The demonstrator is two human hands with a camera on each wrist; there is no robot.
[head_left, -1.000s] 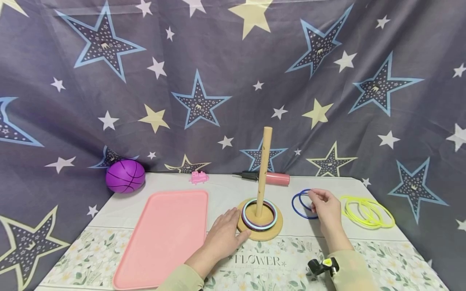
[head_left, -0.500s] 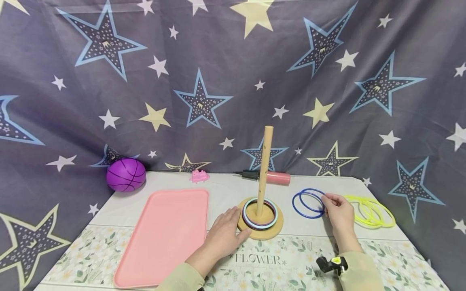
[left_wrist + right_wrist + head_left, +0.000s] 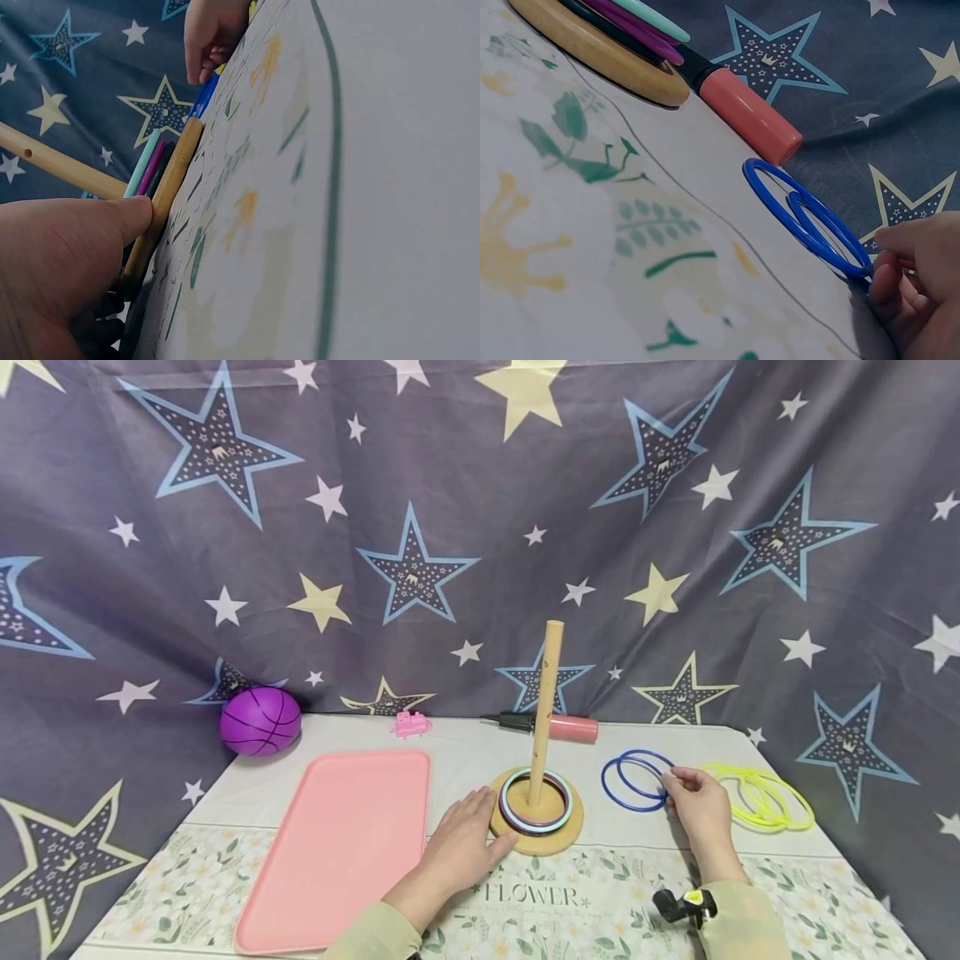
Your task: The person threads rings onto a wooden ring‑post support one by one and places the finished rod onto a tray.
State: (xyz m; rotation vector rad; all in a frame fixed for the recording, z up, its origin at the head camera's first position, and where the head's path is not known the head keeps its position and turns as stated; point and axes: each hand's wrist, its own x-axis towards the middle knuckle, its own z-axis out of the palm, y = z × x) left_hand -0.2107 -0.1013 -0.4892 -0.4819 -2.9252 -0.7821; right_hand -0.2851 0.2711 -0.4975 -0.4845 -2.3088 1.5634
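Observation:
In the head view, a wooden base [image 3: 573, 832] bears an upright post [image 3: 546, 693]. Light blue, purple and dark rings [image 3: 649, 19] encircle the post at its foot. My left hand [image 3: 462, 839] rests against the left side of the base, its fingers extended and the thumb [image 3: 135, 215] touching the rim. Right of the stand, two blue rings [image 3: 626, 806] overlap on the table. My right hand [image 3: 701, 806] pinches them at their right edge, between thumb and curled fingers; the right wrist view shows the blue rings [image 3: 799, 225] meeting the fingertips.
Several yellow rings [image 3: 787, 821] lie right of my right hand. A pink tray [image 3: 341, 852] is at the left. Along the back are a purple ball [image 3: 260, 721], a small pink toy [image 3: 410, 724] and a red-and-black pump [image 3: 573, 728]. A starry curtain [image 3: 465, 477] hangs behind.
My right hand has moved right along the blue rings to their right edge, uncovering more of them. The left hand stays against the base.

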